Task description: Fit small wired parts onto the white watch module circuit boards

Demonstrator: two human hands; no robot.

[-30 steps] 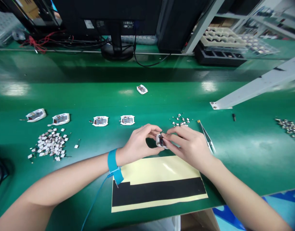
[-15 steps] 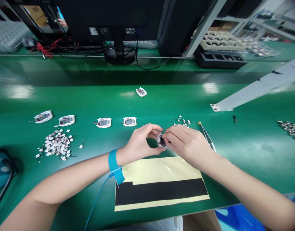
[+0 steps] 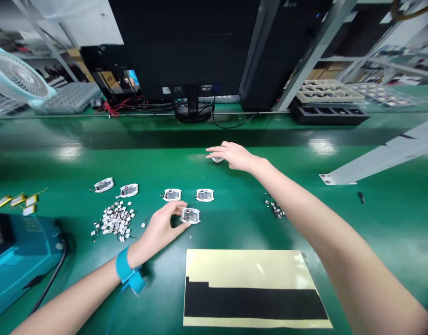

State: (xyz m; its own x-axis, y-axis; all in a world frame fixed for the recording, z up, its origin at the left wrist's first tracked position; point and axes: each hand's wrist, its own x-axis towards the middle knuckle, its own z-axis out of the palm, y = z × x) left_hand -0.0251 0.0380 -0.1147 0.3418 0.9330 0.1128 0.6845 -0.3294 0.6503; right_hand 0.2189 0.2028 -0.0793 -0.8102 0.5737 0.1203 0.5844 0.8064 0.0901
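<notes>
Small-parts pile at 9 o'clock of L hand, which pinches white casing btwn thumb & fingers. Far casing at approx 1 o'clock from that, partly under R hand, fingers apart; can't tell if gripping.

Single head-worn view from close above green bench, facing forward and down, black monitor beyond.

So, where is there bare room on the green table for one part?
Between the row's rightmost casing and the small component cluster; also right of the right forearm, below the black piece. Crowded: the left, where the white component pile lies beside two casings.
</notes>
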